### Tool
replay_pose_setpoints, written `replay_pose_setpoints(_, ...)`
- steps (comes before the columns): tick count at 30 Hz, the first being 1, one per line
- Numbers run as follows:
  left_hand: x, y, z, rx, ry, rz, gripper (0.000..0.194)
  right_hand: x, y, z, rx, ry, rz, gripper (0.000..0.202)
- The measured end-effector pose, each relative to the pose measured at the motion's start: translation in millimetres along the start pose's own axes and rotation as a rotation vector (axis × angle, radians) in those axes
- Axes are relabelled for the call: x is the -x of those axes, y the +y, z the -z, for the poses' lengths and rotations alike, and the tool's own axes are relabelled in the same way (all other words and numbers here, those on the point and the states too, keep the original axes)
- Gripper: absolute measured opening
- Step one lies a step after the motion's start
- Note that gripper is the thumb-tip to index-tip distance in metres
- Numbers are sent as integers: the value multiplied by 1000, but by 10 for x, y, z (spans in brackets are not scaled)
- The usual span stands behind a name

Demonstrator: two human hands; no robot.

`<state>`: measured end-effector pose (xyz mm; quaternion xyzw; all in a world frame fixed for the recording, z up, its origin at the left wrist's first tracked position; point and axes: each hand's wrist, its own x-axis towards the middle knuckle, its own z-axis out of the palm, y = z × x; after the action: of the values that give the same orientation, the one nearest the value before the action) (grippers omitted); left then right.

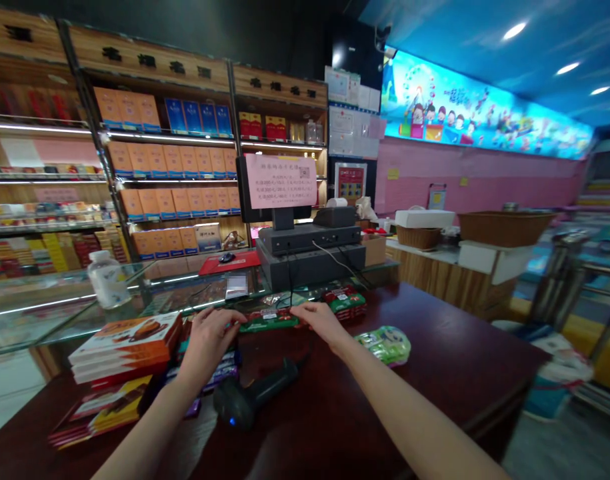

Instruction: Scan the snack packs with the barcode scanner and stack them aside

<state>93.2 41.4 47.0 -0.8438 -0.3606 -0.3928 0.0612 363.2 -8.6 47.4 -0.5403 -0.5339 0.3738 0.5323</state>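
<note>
Shop interior here: backlit wooden shelves full of boxes along the far side, pink wall over to the right, and a glossy dark reddish-brown counter right in front of me. I've got a flat green and red packet lying crosswise between my hands, near the far edge of the counter. My left hand has its thumb and fingers closed on the packet's left end, and my right hand has its fingertips together, pinching the right end.

Just past the right fingers there's a stack of red and green packets, and to the right of that wrist sits a shiny green plastic-wrapped pack. Nearer me than the fingers, between my forearms, lies a black handheld barcode scanner with a blue light on. Purple wrapped packets are partly hidden by the left hand, and left of it are stacked white and orange cardboard boxes, with flat red and yellow packages on the near side. Beyond my fingers stands a dark grey cash register, pink printed sign on its screen.
</note>
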Motion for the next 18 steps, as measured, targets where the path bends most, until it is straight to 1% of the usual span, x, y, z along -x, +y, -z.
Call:
replay_pose_setpoints(5, -217, 180, -102, -35, -20, -122, 18, -8, 21, 258, 27, 59, 0, 28)
replay_pose_setpoints(8, -372, 283, -212, -19, -51, -147, 18, -47, 47, 434, 35, 83, -15, 28)
replay_pose_setpoints(11, -530, 400, -382, 11, -74, -112, 18, -109, 86, 623, 78, 138, -45, 28)
replay_pose_setpoints(14, -670, 533, -597, 17, -108, -58, 17, -177, 144, 830, 111, 190, -42, 31)
replay_pose_setpoints(18, -814, 714, -892, -14, -151, -2, 17, -275, 246, 1116, 133, 221, -36, 32)
